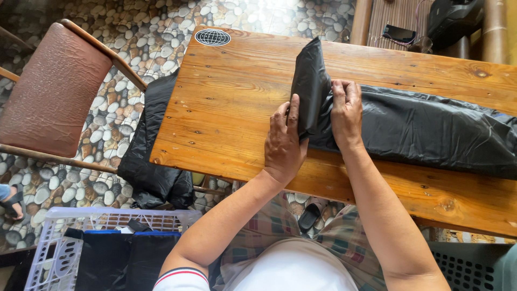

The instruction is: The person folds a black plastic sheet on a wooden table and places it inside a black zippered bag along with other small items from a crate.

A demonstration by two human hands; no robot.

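A long black plastic bag [431,129] lies across the wooden table [226,108], stretching off to the right. Its left end is folded up and over, forming a raised flap [309,75]. My left hand [283,143] grips the lower edge of that flap with the fingers curled on it. Just to the right, my right hand [346,113] presses down flat on the bag at the fold.
A brown padded chair [51,89] stands at the left on a pebble floor. More black plastic [153,161] hangs off the table's left end. A white plastic basket [59,237] with dark folded items sits at lower left. A phone [398,34] lies beyond the table.
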